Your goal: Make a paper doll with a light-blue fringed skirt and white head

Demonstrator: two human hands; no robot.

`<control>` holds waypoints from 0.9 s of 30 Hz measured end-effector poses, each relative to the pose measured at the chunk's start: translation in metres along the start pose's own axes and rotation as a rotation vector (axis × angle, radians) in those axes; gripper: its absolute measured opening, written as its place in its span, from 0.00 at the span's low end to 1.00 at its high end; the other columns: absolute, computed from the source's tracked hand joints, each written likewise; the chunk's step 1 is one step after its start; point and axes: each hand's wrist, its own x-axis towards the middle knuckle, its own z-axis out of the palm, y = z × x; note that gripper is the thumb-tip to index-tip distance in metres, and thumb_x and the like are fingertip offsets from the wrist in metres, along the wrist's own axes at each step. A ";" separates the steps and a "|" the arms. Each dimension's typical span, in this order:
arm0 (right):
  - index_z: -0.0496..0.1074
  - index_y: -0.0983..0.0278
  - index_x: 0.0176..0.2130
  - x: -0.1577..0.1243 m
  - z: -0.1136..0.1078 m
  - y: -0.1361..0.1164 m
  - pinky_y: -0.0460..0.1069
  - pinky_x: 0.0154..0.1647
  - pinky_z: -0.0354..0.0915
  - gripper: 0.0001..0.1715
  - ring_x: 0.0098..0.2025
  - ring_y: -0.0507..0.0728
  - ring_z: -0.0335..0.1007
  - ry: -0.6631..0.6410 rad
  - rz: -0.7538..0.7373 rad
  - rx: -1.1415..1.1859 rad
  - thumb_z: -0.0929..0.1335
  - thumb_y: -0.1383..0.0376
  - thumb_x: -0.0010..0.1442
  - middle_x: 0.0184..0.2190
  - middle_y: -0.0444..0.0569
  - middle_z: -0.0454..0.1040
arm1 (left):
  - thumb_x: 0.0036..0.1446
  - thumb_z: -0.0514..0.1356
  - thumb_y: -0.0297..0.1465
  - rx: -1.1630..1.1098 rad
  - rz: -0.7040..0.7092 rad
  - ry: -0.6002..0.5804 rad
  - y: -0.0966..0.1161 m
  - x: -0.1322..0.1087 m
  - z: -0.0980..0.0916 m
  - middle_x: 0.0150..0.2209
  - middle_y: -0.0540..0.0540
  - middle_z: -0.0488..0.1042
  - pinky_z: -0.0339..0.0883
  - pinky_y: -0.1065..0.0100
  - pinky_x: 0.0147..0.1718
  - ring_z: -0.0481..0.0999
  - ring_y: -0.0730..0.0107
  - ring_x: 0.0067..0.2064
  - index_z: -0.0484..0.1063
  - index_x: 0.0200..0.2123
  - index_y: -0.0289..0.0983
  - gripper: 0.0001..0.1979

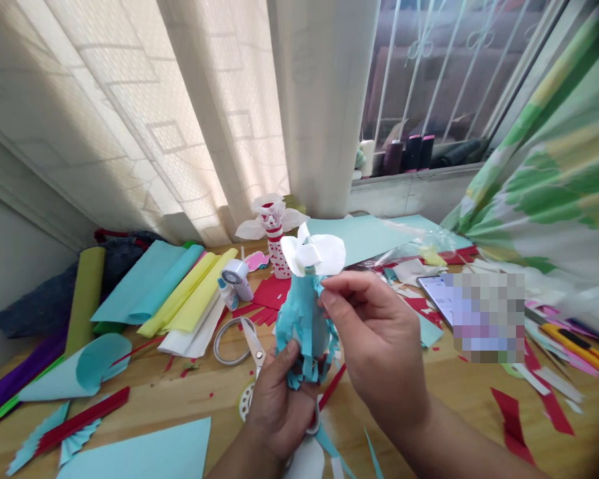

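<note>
inspection found a slim upright figure of fringed pale blue paper [304,319] held above the work surface, in front of the person and near the middle of the view. the fringe covered the body in ragged layers from the neck to the base. white paper petals [313,253] stood at the top. the left hand [279,406] was closed around the lower body, with the fingers wrapped firmly into the fringe. the right hand [379,332] was raised beside the figure, its fingertips [329,287] at the upper fringe; no firm pinch could be confirmed. as far as shown, fringe and petals were in place, and neither hand showed a loose strip. any outstanding work could not be determined. just behind stood a red-and-white figure with white petals [273,233]. near it lay a white and blue tape dispenser [235,279], steel scissors [252,349] and a coil of white tape [228,340]. sheets of blue, yellow and red paper and cut scraps covered the wooden table [179,392].
</note>
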 end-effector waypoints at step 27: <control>0.73 0.58 0.34 -0.007 0.006 0.004 0.43 0.30 0.63 0.06 0.31 0.49 0.67 0.083 0.110 0.137 0.67 0.69 0.58 0.29 0.40 0.72 | 0.52 0.61 0.22 0.006 0.031 -0.001 -0.001 0.001 0.001 0.29 0.46 0.79 0.72 0.66 0.32 0.77 0.69 0.28 0.75 0.39 0.37 0.10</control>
